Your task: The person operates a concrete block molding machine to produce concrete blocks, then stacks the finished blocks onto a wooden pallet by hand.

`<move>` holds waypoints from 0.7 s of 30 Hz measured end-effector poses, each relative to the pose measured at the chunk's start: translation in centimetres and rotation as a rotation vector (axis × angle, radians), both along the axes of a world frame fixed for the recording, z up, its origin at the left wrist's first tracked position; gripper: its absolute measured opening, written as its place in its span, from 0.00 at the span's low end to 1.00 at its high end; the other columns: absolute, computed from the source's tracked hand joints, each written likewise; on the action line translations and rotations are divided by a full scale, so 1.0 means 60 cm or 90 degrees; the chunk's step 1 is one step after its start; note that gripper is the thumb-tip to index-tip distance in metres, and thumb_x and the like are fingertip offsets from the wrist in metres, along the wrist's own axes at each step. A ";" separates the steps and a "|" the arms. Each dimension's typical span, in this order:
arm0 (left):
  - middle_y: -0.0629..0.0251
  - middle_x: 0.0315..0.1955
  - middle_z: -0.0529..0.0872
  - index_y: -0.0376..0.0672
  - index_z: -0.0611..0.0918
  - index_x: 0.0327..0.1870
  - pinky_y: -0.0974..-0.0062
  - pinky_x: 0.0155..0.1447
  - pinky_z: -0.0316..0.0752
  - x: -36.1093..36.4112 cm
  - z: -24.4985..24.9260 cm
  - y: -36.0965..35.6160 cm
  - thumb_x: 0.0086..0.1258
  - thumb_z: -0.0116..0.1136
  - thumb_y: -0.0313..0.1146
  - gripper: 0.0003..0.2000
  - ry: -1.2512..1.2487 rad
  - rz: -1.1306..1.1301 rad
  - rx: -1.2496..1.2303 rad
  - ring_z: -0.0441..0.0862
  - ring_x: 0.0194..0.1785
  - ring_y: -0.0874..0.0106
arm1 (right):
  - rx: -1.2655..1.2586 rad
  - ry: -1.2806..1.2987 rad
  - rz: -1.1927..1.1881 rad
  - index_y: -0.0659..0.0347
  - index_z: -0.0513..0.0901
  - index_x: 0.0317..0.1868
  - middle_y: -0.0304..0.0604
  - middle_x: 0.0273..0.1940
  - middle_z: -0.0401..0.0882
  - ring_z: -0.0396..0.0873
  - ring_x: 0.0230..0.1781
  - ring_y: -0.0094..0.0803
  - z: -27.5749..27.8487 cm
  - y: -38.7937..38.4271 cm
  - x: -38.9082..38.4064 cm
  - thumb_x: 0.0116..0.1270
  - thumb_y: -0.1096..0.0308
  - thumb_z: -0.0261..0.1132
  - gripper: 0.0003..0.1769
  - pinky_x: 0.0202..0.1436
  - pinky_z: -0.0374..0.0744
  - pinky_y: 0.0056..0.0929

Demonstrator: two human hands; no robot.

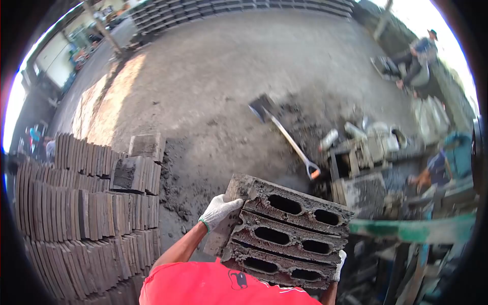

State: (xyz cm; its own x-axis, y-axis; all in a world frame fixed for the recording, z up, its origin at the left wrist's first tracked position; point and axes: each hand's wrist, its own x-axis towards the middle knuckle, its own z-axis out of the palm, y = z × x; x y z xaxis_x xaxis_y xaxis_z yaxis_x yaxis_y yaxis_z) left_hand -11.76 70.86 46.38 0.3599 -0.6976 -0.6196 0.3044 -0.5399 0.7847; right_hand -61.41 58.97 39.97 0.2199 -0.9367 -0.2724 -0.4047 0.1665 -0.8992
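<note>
Head view showed three hollow blocks on a board in front of the person's red shirt, at the bottom of the frame. The left hand, in a pale glove, was clenched on the board's left end, beside the blocks. The right hand was against the opposite end, its fingers too covered to tell how they closed.

Beyond the blocks' far edge lay open floor — wide and mostly bare, reaching to long stacked rows at the far side. To the left, the stacks of thin boards limited the room; to the right, a green beam and a cluttered frame stood near the load. Dark loose material was scattered along the floor between the stacks and the blocks, and around the shovel, whose handle pointed toward the load.

The shirt cut off part of the blocks' near side, and the right hand was mostly hidden behind their end. The dark lens border cropped the outer stacks, and the things at far left were too blurred to name.

There were three blocks with two oval openings each — six in all — one shovel and one seated person at upper right. The thin boards were too many and too overlapped to count.
</note>
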 end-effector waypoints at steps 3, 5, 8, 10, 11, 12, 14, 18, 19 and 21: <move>0.68 0.32 0.86 0.35 0.84 0.44 0.76 0.38 0.77 0.091 0.064 0.029 0.65 0.67 0.43 0.18 0.016 0.096 -0.009 0.80 0.32 0.80 | 0.010 -0.077 0.037 0.68 0.84 0.39 0.33 0.33 0.82 0.74 0.31 0.19 0.021 -0.075 0.143 0.65 0.61 0.63 0.15 0.34 0.74 0.25; 0.68 0.29 0.86 0.35 0.84 0.41 0.76 0.33 0.77 0.143 0.075 0.032 0.65 0.67 0.42 0.17 0.032 0.148 -0.020 0.80 0.28 0.79 | -0.049 0.005 0.119 0.68 0.84 0.38 0.34 0.32 0.82 0.76 0.30 0.21 0.022 -0.130 0.213 0.67 0.66 0.61 0.12 0.33 0.75 0.26; 0.64 0.21 0.83 0.35 0.82 0.34 0.74 0.21 0.72 0.213 0.081 0.013 0.65 0.67 0.41 0.15 0.041 0.256 -0.075 0.78 0.19 0.75 | -0.003 -0.074 0.139 0.68 0.84 0.37 0.35 0.31 0.83 0.76 0.30 0.20 0.064 -0.187 0.360 0.68 0.67 0.59 0.12 0.32 0.75 0.25; 0.66 0.20 0.82 0.36 0.81 0.31 0.75 0.22 0.72 0.282 0.041 -0.018 0.65 0.68 0.41 0.15 0.011 0.277 -0.074 0.78 0.19 0.76 | -0.036 -0.109 0.133 0.66 0.85 0.35 0.32 0.29 0.80 0.73 0.30 0.18 0.073 -0.235 0.458 0.68 0.65 0.59 0.12 0.32 0.73 0.24; 0.66 0.19 0.82 0.36 0.81 0.30 0.75 0.22 0.71 0.322 0.030 -0.040 0.65 0.68 0.40 0.15 0.001 0.285 -0.081 0.78 0.19 0.76 | -0.066 -0.084 0.141 0.65 0.85 0.35 0.32 0.29 0.79 0.72 0.30 0.17 0.028 -0.280 0.486 0.67 0.64 0.60 0.13 0.31 0.73 0.24; 0.67 0.20 0.82 0.36 0.81 0.29 0.73 0.22 0.71 0.358 0.075 -0.065 0.64 0.68 0.41 0.15 -0.044 0.271 -0.062 0.77 0.19 0.76 | -0.096 -0.059 0.147 0.65 0.85 0.34 0.31 0.28 0.79 0.71 0.30 0.17 -0.019 -0.325 0.514 0.67 0.63 0.61 0.13 0.31 0.72 0.24; 0.66 0.21 0.82 0.37 0.81 0.29 0.72 0.22 0.71 0.418 0.042 -0.109 0.63 0.67 0.41 0.15 0.004 0.310 -0.105 0.75 0.19 0.76 | -0.148 -0.013 0.216 0.66 0.84 0.33 0.29 0.26 0.78 0.70 0.28 0.17 -0.049 -0.405 0.569 0.65 0.60 0.64 0.15 0.30 0.70 0.26; 0.69 0.21 0.80 0.37 0.82 0.33 0.75 0.24 0.70 0.529 0.028 -0.190 0.66 0.66 0.40 0.13 -0.149 0.304 -0.108 0.75 0.22 0.78 | 0.016 -0.075 0.199 0.71 0.84 0.35 0.31 0.23 0.78 0.71 0.27 0.18 0.040 -0.527 0.780 0.63 0.57 0.66 0.19 0.31 0.71 0.29; 0.70 0.21 0.80 0.37 0.82 0.35 0.77 0.25 0.70 0.553 0.052 -0.214 0.66 0.66 0.40 0.13 0.045 0.397 -0.069 0.76 0.23 0.79 | -0.017 0.017 0.240 0.71 0.85 0.36 0.35 0.23 0.79 0.71 0.26 0.19 -0.020 -0.591 0.786 0.62 0.56 0.66 0.20 0.31 0.71 0.30; 0.71 0.23 0.81 0.37 0.82 0.36 0.79 0.27 0.71 0.600 0.056 -0.262 0.67 0.66 0.40 0.13 0.088 0.449 -0.101 0.76 0.25 0.80 | -0.011 0.057 0.244 0.70 0.85 0.35 0.38 0.22 0.80 0.72 0.25 0.22 0.076 -0.606 0.896 0.62 0.56 0.65 0.20 0.30 0.71 0.32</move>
State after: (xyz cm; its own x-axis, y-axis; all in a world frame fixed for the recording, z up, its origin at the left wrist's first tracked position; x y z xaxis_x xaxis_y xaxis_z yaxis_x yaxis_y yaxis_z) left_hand 24.22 55.15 49.75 0.6824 -0.4144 -0.6022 0.6387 -0.0629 0.7669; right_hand -7.64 22.61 44.51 0.5309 -0.7959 -0.2910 -0.5112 -0.0268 -0.8591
